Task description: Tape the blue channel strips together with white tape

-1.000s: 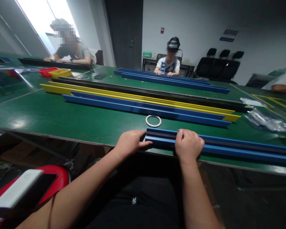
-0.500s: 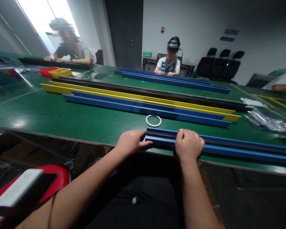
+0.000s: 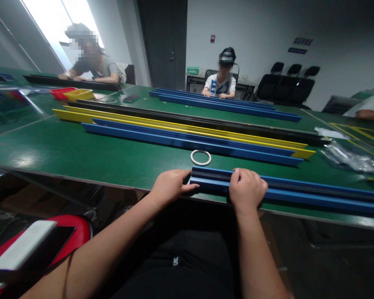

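Observation:
A long blue metal profile [image 3: 311, 197] with a dark channel along its top lies at the near table edge and runs out of view on the right. My right hand [image 3: 247, 189] is closed around it a short way from its left end. My left hand [image 3: 171, 185] is at that end, thumb on the near side and fingers on the far side; a small pale patch shows between them, too small to make out. Just beyond the profile, a roll of white tape [image 3: 201, 158] lies flat, touching neither hand.
Beyond the tape lie blue [image 3: 190, 143], yellow [image 3: 187, 128] and black profiles [image 3: 205, 119] side by side on the green table [image 3: 112, 162]. Plastic bags [image 3: 352, 157] lie at right. Red [image 3: 61, 93] and yellow trays [image 3: 79, 95] stand at far left. Co-workers sit across.

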`<state>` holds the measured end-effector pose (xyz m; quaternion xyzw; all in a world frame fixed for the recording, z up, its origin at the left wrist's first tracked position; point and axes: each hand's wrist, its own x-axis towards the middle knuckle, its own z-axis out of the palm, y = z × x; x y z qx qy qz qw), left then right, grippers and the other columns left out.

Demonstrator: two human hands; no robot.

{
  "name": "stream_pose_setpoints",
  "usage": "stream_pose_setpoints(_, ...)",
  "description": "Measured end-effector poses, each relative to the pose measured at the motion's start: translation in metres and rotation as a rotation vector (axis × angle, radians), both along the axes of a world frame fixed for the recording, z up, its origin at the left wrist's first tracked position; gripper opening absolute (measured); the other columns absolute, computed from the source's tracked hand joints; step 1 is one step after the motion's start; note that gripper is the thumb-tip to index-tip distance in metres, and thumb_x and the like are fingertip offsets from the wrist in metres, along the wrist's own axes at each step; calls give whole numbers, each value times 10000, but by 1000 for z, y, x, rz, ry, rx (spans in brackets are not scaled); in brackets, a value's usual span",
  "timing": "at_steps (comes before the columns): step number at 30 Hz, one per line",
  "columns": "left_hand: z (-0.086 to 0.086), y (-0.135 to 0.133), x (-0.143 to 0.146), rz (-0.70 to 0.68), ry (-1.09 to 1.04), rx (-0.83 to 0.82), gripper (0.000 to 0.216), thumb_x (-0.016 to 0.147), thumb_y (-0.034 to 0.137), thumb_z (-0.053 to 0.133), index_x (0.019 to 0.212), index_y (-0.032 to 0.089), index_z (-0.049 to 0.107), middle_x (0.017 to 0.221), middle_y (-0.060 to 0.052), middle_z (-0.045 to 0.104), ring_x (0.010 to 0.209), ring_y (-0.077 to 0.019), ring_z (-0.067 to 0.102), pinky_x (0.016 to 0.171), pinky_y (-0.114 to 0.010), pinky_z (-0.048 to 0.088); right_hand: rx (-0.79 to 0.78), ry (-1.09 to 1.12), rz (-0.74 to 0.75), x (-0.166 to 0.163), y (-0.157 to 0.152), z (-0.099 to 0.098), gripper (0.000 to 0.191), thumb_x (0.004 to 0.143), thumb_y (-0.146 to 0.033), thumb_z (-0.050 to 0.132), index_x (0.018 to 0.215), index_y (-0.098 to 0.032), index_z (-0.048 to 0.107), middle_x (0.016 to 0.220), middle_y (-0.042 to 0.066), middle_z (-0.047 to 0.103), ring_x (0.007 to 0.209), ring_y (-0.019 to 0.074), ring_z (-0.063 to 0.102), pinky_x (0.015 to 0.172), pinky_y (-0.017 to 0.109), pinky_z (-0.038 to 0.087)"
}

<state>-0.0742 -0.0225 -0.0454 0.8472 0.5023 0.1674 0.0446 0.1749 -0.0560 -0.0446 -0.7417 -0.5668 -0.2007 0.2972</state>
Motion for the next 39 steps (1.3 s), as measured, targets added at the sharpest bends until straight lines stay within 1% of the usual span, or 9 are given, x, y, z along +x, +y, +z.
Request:
stream_pose_setpoints(10, 1, 0, 1, 0, 17, -1, 573, 845, 737, 480, 1162, 292, 654, 939, -24, 731, 824, -202, 658, 645, -271, 386, -4, 4, -5, 0, -1, 1, 278, 947, -308, 461, 842, -211, 699, 921, 32, 719, 922, 191, 561, 804, 345, 257)
stream_pose_setpoints(20, 3, -1, 0, 5, 32, -23, 582, 853, 736, 462, 1179, 291, 647, 938, -37, 728, 834, -211, 656, 655, -273, 390, 3, 19, 3, -2, -1, 1, 299, 949, -310, 437, 854, -206, 700, 927, 54, 715, 914, 201, 536, 794, 343, 238)
stream_pose_setpoints(26, 3, -1, 0, 5, 28, -27, 585, 853, 732, 468, 1188, 286, 646, 940, -41, 729, 827, -213, 657, 649, -273, 395, -1, 14, 5, -1, -1, 1, 312, 951, -314, 427, 851, -203, 701, 919, 55, 715, 911, 201, 536, 791, 340, 243)
stream_pose_setpoints(32, 4, -1, 1, 4, 13, -39, 563, 852, 716, 490, 1179, 288, 654, 968, -45, 732, 852, -222, 661, 677, -278, 407, -6, 7, -4, -1, -1, 1, 302, 952, -311, 437, 846, -207, 700, 921, 39, 718, 921, 194, 549, 809, 340, 252)
stream_pose_setpoints(39, 4, -1, 1, 13, 22, -50, 549, 841, 714, 513, 1162, 292, 656, 952, -40, 732, 838, -215, 663, 661, -270, 402, -1, 10, 2, -1, -1, 0, 302, 951, -311, 433, 848, -207, 697, 925, 45, 717, 921, 199, 543, 802, 338, 243)
